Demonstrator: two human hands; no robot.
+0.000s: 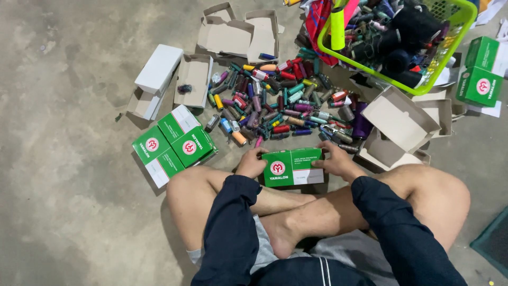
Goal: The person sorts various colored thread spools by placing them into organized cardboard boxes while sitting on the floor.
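Note:
I sit cross-legged on a concrete floor. Both hands hold a small green and white cardboard box (292, 167) just in front of my shins. My left hand (251, 162) grips its left end and my right hand (333, 161) grips its right end. Beyond the box lies a spread pile of thread spools (280, 106) in many colours.
Two closed green and white boxes (172, 143) lie left of my knee. Open empty cardboard boxes (238, 34) sit behind the pile, and more (399, 122) lie to the right. A lime-green plastic basket (447, 42) of spools stands far right, with two more green boxes (484, 71) beside it.

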